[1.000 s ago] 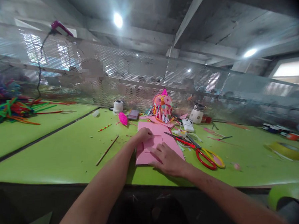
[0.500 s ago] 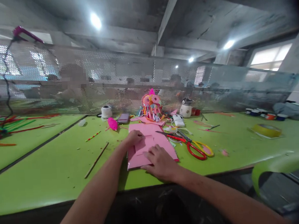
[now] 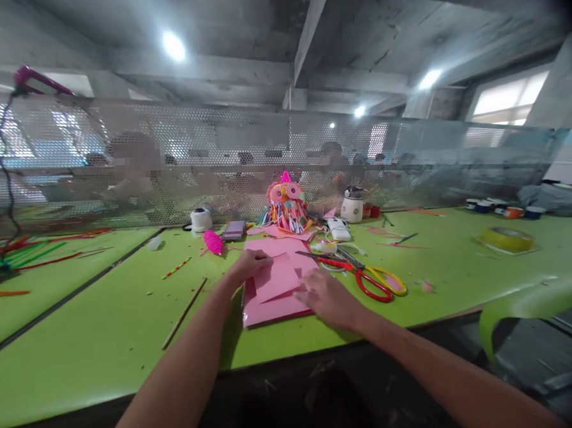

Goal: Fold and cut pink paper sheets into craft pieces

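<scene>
A small piece of pink paper (image 3: 276, 277) lies over a stack of larger pink sheets (image 3: 267, 315), its near edge slightly lifted. My left hand (image 3: 251, 265) is closed at the left edge of the small piece, fingers curled on it. At its right side is my right hand (image 3: 331, 298), fingers apart and a little blurred, the tips by the paper's near right corner. Right of the sheets lie scissors with red handles (image 3: 373, 287) and scissors with yellow handles (image 3: 396, 283). Behind the sheets stands a colourful owl-like craft figure (image 3: 288, 204) with fringed strips.
On the green table (image 3: 105, 338) are a thin stick (image 3: 184, 313), a bright pink bundle (image 3: 213, 242), a white bottle (image 3: 351, 207), a roll of yellow tape (image 3: 505, 239) and coloured pipe cleaners (image 3: 33, 249). A perforated screen (image 3: 206, 154) runs along the back.
My right hand has slid right across the paper to its right side, and the small piece's near edge shows more. My left hand stays at the left edge. The view has shifted slightly.
</scene>
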### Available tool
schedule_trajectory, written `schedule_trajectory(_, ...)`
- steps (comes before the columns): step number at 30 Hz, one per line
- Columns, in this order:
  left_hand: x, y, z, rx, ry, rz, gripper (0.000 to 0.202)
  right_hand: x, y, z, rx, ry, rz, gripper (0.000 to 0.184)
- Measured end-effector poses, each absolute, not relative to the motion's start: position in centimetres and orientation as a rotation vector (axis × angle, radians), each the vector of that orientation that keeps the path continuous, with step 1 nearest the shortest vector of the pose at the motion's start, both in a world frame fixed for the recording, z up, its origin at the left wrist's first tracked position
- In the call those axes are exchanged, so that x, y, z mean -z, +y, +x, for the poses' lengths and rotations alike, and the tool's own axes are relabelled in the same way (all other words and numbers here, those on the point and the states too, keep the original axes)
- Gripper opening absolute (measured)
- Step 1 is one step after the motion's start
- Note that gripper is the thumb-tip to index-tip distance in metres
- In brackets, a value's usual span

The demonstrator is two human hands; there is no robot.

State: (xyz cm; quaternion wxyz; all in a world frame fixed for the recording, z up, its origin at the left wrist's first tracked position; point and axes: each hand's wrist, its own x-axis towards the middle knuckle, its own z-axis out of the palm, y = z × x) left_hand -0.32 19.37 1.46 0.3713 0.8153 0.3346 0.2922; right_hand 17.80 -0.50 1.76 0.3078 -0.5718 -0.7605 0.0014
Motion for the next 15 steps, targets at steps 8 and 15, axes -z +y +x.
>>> schedule_trajectory(8,-3.0,17.2,-0.8,-0.671,0.504,1.727,0.033,-3.8,2.6,20.8,-1.076,-1.413,-1.171,0.049)
schedule_trajectory(15,-3.3,17.1,-0.9,-0.7,0.416,1.545,0.026,-3.6,2.0,19.5,-0.914,-1.629,-1.117,0.048)
